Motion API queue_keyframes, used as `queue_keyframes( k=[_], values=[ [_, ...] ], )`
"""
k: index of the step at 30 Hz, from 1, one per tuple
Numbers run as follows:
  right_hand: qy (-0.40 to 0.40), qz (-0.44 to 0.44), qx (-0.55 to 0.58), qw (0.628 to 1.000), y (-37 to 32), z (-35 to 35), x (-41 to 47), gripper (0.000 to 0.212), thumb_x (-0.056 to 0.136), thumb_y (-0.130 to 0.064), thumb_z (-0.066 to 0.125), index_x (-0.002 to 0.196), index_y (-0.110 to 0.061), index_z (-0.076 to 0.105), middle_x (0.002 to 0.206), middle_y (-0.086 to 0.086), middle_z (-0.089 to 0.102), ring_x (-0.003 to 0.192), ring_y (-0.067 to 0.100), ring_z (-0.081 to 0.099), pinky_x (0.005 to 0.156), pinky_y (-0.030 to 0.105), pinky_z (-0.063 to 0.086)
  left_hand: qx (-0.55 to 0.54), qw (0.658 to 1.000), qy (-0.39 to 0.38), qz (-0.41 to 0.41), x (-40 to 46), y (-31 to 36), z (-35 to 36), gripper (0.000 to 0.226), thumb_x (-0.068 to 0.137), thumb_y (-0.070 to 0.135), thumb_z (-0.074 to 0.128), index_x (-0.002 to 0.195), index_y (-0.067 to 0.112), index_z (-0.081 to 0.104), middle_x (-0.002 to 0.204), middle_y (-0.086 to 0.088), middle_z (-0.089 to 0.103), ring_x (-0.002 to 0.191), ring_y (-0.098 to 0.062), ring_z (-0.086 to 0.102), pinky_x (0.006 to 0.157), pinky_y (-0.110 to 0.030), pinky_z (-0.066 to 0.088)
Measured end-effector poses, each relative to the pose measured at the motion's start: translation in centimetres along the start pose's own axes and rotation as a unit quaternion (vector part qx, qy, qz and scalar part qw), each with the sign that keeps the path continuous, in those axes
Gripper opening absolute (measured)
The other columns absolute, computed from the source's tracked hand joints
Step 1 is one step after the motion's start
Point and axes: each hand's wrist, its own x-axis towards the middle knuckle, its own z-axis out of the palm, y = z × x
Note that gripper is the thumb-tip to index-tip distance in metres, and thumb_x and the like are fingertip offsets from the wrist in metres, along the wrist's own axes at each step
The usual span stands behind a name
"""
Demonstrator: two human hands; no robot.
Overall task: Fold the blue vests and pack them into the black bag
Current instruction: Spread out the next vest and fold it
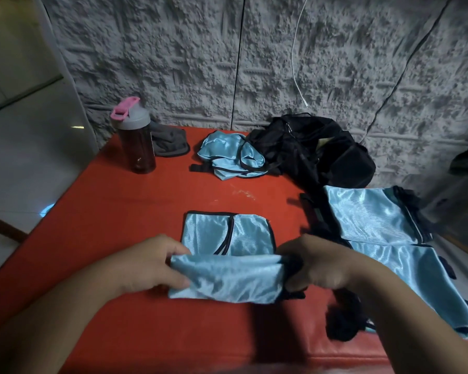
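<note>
Both hands – left hand (149, 265), right hand (316, 268) – grip pinching blue vest (227, 276), black bag (322, 152) behind

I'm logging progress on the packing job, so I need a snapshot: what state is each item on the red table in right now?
Vest in hands: partly folded, near edge lifted.
Left hand: grips the vest's left end.
Right hand: grips its right end.
Folded vests: two laid flat at right.
Crumpled vest: unfolded, bunched by the bag.
Black bag: slumped at the back; no vest visibly inside.
Bottle: upright, pink flap raised.
</note>
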Motion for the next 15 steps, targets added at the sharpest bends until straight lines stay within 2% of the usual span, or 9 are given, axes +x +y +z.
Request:
queue_keyframes(
  k=[2,4,7,8,10,14,15],
  values=[
    [0.056,0.006,0.042,0.998,0.4,-0.9,1.2,0.035,0.066,0.001,0.08,0.074,-0.031,0.069,0.063,-0.006,0.064,0.058,0.008,0.057,0.057,0.026,0.047,-0.088,0.995,0.042,-0.002,1.0,0.1,-0.3,0.019,0.07,0.011,0.084,0.087,0.011,0.075,0.084,0.0,0.076,0.079,-0.011,0.069,0.072,-0.025,0.05],
    [0.113,0.019,0.072,0.991,1.0,-1.5,2.7,0.036,0.067,0.001,0.082,0.09,-0.026,0.073,0.073,0.001,0.071,0.061,0.01,0.061,0.06,0.028,0.05,-0.159,0.984,0.084,-0.014,2.2,0.4,-0.4,0.02,0.077,-0.003,0.078,0.093,0.009,0.076,0.091,-0.008,0.078,0.087,-0.019,0.071,0.073,-0.023,0.052],
    [0.186,0.034,0.123,0.974,1.6,-1.7,5.4,0.038,0.068,0.004,0.083,0.099,-0.018,0.075,0.084,0.015,0.074,0.064,0.013,0.06,0.063,0.03,0.049,-0.221,0.964,0.146,-0.04,4.3,0.5,-0.1,0.025,0.078,0.007,0.077,0.103,0.011,0.074,0.098,-0.01,0.078,0.087,-0.021,0.07,0.075,-0.031,0.046],
    [0.21,0.04,0.136,0.967,1.8,-1.6,6.4,0.038,0.068,0.005,0.082,0.099,-0.017,0.075,0.082,0.016,0.074,0.063,0.014,0.059,0.062,0.031,0.049,-0.242,0.955,0.164,-0.045,5.0,0.5,0.0,0.021,0.084,0.005,0.074,0.103,0.011,0.073,0.098,-0.01,0.078,0.083,-0.018,0.071,0.07,-0.028,0.047],
    [0.244,0.055,0.153,0.956,2.1,-1.4,8.1,0.039,0.068,0.004,0.083,0.101,-0.015,0.075,0.073,0.012,0.072,0.059,0.014,0.057,0.058,0.03,0.048,-0.253,0.945,0.201,-0.053,6.3,0.3,0.2,0.018,0.092,-0.002,0.064,0.104,0.01,0.071,0.097,-0.008,0.077,0.073,-0.011,0.071,0.056,-0.02,0.049],
    [0.288,0.09,0.173,0.937,2.6,-1.0,10.7,0.042,0.068,-0.001,0.084,0.104,-0.021,0.073,0.076,0.006,0.074,0.058,0.014,0.059,0.058,0.03,0.049,-0.247,0.936,0.24,-0.07,8.3,-0.5,0.6,0.018,0.092,-0.004,0.063,0.103,0.008,0.071,0.1,-0.012,0.076,0.087,-0.024,0.072,0.066,-0.029,0.051],
    [0.296,0.099,0.178,0.933,2.8,-1.0,11.1,0.044,0.067,-0.003,0.084,0.104,-0.023,0.072,0.077,0.006,0.075,0.059,0.015,0.061,0.059,0.031,0.051,-0.242,0.935,0.247,-0.076,8.7,-0.7,0.7,0.016,0.092,-0.003,0.063,0.101,0.009,0.07,0.098,-0.012,0.076,0.086,-0.027,0.071,0.063,-0.029,0.05]
  ],
)
